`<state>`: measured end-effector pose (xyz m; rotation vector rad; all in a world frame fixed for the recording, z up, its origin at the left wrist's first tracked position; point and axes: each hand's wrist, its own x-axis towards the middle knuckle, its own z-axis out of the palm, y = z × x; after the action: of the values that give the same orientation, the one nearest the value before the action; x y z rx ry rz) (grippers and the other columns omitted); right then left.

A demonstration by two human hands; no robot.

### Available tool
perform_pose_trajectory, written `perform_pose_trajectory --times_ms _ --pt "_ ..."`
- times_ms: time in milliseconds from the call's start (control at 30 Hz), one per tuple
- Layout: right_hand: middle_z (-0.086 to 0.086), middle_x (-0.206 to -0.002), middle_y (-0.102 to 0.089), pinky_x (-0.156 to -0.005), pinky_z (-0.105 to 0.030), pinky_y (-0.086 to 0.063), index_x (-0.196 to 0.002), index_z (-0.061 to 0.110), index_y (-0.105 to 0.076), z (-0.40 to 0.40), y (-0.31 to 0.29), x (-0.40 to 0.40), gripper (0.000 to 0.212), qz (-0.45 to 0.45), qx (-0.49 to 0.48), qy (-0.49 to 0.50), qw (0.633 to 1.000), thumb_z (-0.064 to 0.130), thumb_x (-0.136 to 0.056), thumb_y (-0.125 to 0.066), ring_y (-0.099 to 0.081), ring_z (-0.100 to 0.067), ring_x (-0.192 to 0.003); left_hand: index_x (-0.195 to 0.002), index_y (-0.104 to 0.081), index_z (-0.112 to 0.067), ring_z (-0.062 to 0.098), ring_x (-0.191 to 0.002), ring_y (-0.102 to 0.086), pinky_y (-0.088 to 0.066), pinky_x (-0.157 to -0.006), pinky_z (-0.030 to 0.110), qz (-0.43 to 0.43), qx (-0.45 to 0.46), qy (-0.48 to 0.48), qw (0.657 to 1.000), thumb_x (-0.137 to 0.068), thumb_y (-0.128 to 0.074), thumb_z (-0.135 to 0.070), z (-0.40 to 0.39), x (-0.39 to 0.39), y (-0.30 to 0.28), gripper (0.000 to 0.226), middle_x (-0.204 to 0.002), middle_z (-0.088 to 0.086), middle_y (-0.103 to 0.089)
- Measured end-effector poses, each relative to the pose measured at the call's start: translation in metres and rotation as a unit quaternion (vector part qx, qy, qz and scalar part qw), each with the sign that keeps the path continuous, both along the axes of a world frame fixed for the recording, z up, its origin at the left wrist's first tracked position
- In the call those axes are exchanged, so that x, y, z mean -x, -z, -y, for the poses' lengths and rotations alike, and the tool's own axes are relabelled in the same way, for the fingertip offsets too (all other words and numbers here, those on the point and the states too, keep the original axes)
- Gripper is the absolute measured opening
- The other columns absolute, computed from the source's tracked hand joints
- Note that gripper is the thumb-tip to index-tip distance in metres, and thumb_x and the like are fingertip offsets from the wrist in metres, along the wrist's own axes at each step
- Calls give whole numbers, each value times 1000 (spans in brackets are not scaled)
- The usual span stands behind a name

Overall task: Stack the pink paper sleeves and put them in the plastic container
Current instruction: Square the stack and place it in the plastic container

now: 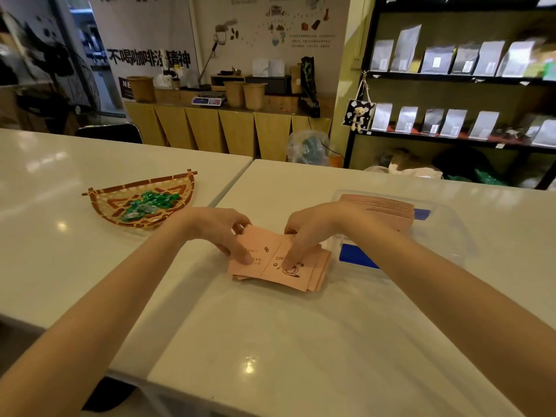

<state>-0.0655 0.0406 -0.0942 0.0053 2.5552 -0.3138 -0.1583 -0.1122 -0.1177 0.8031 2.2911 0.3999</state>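
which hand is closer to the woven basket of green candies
Left. The left hand grips the left edge of the pink paper sleeves, just right of the woven basket. The right hand sits farther right, beside the plastic container.

Both arms reach fwd, bare. Left hand [222, 233] & right hand [307, 233] close together, palms down, fingers curled, tips pressing down.
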Motion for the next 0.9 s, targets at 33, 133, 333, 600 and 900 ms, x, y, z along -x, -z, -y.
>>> perform_pose_trajectory --times_ms 33,133,333,600,900 --pt "0 -116 -66 -96 -32 -47 -117 13 -57 1 0 -1 51 1 4 4 1000 41 -75 -67 -62 -19 -103 -129 -38 -20 5 -83 -54 -48 -73 15 -2 -9 -2 1000 -68 -76 -28 2 -2 0 72 -112 -8 -46" --pt "-2 -113 -67 -92 -31 -50 -115 13 -58 2 1 -4 50 -2 21 19 1000 39 -74 -69 -65 -20 -101 -128 -37 -19 8 -87 -54 -50 -66 14 0 -34 -8 999 -68 -75 -25 8 -10 0 71 -114 -7 -45" --pt "-2 -118 -65 -91 -32 -51 -119 12 -54 8 0 -15 56 -37 27 33 998 36 -72 -72 -64 -21 -101 -124 -36 -20 17 -106 -50 -46 -89 28 -20 -68 -15 997 -65 -77 -26 15 -20 2 72 -118 -1 -50" --pt "-2 -135 -48 -86 -29 -44 -138 23 -25 13 10 -61 87 -186 43 57 980 33 -68 -76 -49 -20 -117 -110 -46 -25 12 -101 -56 -52 -86 28 -62 -153 14 986 -58 -82 -19 24 -46 5 63 -105 -6 -58" --pt "6 -112 -50 -85 -26 -51 -128 30 -37 -38 11 -154 79 -324 158 158 919 22 -62 -80 -51 -9 -102 -96 -59 -22 12 -93 -57 -49 -83 27 -115 -278 83 950 -56 -82 -20 -28 -106 5 46 -99 -4 -62"
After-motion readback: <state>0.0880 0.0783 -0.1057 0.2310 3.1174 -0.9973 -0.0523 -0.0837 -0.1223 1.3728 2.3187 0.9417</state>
